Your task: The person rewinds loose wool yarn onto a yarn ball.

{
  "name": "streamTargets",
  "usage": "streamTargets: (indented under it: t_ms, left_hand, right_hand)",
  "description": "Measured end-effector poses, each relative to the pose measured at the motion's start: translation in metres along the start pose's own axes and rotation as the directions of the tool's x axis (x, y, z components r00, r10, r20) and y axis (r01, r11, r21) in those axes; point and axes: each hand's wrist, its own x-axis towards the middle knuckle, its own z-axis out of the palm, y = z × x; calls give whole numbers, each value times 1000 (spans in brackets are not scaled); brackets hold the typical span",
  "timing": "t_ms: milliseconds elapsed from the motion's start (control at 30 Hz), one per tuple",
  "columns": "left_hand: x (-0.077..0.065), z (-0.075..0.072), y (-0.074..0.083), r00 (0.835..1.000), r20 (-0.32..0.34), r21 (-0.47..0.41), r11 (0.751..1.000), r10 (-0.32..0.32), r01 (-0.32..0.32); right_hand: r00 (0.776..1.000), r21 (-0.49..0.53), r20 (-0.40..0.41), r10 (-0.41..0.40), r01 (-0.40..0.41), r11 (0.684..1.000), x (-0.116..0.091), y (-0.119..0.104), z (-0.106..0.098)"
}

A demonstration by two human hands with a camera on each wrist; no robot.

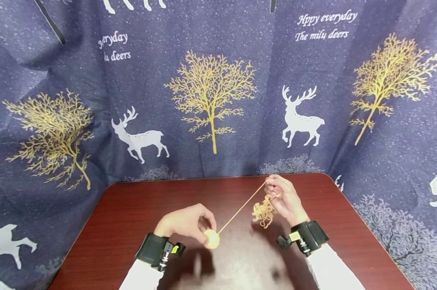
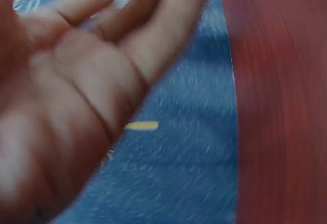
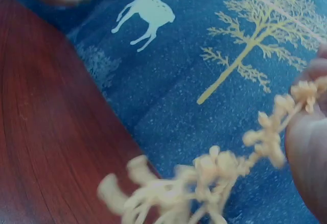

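Observation:
My left hand [image 1: 189, 221] pinches a small ball of pale yellow yarn [image 1: 212, 239] between thumb and fingertips, above the table. From the ball a taut yarn strand [image 1: 242, 207] slants up to my right hand [image 1: 284, 197], whose fingertips pinch it. A loose tangle of the same yarn [image 1: 264, 211] hangs from the right hand, its loops dangling over the table; the right wrist view shows this kinked bunch [image 3: 214, 173] close up, trailing from the fingers. In the left wrist view the palm [image 2: 66, 101] fills the left side, and the ball is out of sight.
The dark red wooden table [image 1: 131, 205] has rounded far corners. Behind it hangs a blue curtain [image 1: 232, 161] printed with white deer and yellow trees. Each wrist wears a black strap [image 1: 152, 250] with a small camera mount.

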Motion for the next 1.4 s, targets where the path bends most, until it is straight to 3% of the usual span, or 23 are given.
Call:
streamTargets:
  t_ms: [67,133,233,300,367,467,533,567,600,633,733,800,867,933,967,1000,1033,1067,1100,1167,1233,1300,1400]
  left_hand:
    - [-2,-2,1,991,79,-221,971,112,-92]
    - [-2,-4,2,965,74,-407,891,253,-202]
    - [-1,-7,3,897,-66,-553,732,437,-397]
    - [1,-7,3,839,-209,-585,623,502,-519]
    - [2,-8,4,784,-363,-600,517,504,-611]
    - [5,-8,6,701,-598,-590,379,388,-713]
    - [7,-9,7,636,-731,-553,333,246,-764]
    - [9,-10,8,593,-788,-522,332,165,-786]
    - [11,-11,8,545,-834,-490,344,80,-801]
    - [13,-12,8,494,-869,-460,365,0,-809]
    - [20,-14,7,318,-923,-383,477,-214,-791]
    - [24,-15,3,189,-937,-336,606,-295,-721]
    - [27,-14,-3,72,-952,-284,764,-299,-579]
    - [28,-12,-12,-12,-976,-197,907,-217,-371]
    - [27,-11,-17,-36,-988,-138,961,-151,-241]
    - [26,-10,-22,-40,-997,-67,992,-72,-111]
    - [25,-8,-26,-19,-1000,1,1000,1,3]
    - [23,-7,-31,15,-998,67,993,66,98]
    - [21,-6,-36,60,-991,125,975,116,183]
    - [17,-4,-42,178,-970,218,923,168,316]
    - [13,-2,-46,307,-940,267,881,149,392]
    - [10,-1,-47,433,-896,301,851,97,431]
    - [6,2,-45,621,-784,331,849,4,412]
  right_hand:
    - [996,-13,-92,0,-1,1000,2,2,-3]
    - [983,-63,-183,5,-17,998,4,6,-6]
    - [957,-192,-291,0,-58,980,5,13,-11]
    - [943,-345,-332,-17,-105,933,4,18,-14]
    - [942,-516,-333,-34,-152,843,2,23,-17]
    - [969,-761,-245,-39,-167,627,-2,31,-20]
    - [991,-867,-136,-2,-118,484,-5,35,-22]
    - [996,-897,-79,30,-84,433,-7,37,-21]
    - [997,-919,-25,67,-50,392,-9,38,-20]
    - [993,-926,22,117,-24,376,-12,39,-18]
    - [956,-932,138,259,37,361,-19,39,-9]
    - [919,-921,191,344,47,387,-23,38,-2]
    - [882,-913,234,408,55,405,-25,36,3]
    - [848,-898,268,458,48,437,-26,34,8]
    - [834,-887,296,467,58,458,-25,34,10]
    - [824,-878,323,466,76,473,-25,32,11]
    - [818,-868,347,459,94,488,-24,31,12]
    - [813,-850,376,444,112,514,-23,28,12]
    - [813,-833,398,424,127,539,-22,26,12]
    - [827,-793,431,361,155,590,-20,21,11]
    - [859,-740,417,298,130,660,-18,15,10]
    - [899,-662,374,229,86,744,-15,10,8]
    - [956,-481,260,135,7,877,-11,3,4]
